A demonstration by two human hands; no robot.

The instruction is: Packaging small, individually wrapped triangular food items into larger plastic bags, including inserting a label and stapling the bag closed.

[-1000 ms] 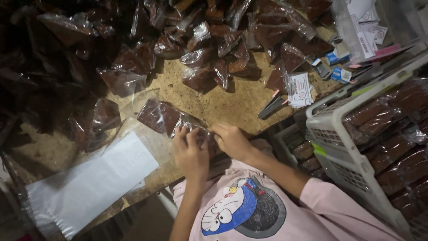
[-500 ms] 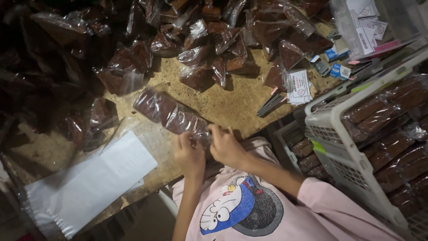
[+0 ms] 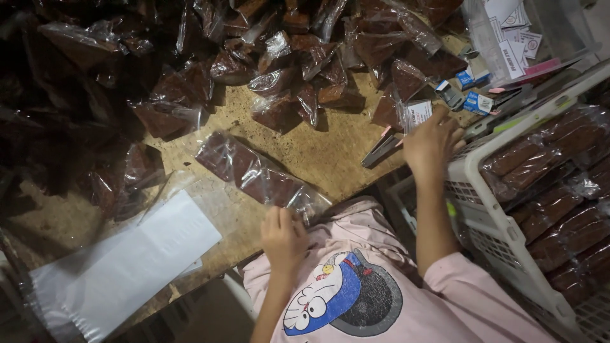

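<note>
While the left hand (image 3: pixel 284 236) rests at the near edge of the worktop (image 3: pixel 330 149), its fingers lie on the near end of a long clear bag (image 3: pixel 257 176), pressing that end flat rather than gripping it; whether a finger also pinches the plastic, I cannot tell. The bag stretches away from this hand toward the upper left, lying flat on the wood. It is transparent and shiny, and it holds a row of dark brown flat pieces placed side by side, so it looks like a narrow strip. The right hand (image 3: pixel 430 141) is well apart from the bag, at the right side of the worktop, with the fingers loosely spread. It is over a small white label (image 3: pixel 416 114), just beside the rim of a white plastic basket (image 3: pixel 470 190), and it holds nothing that I can see. A grey stapler (image 3: pixel 381 149) lies near this hand, to its left. The basket is full of similar filled bags. Behind the long bag there is a big heap of small bags (image 3: pixel 279 76) with the same brown content. A flat white plastic sheet (image 3: pixel 127 260) lies on the left part of the worktop, near the left hand.
</note>
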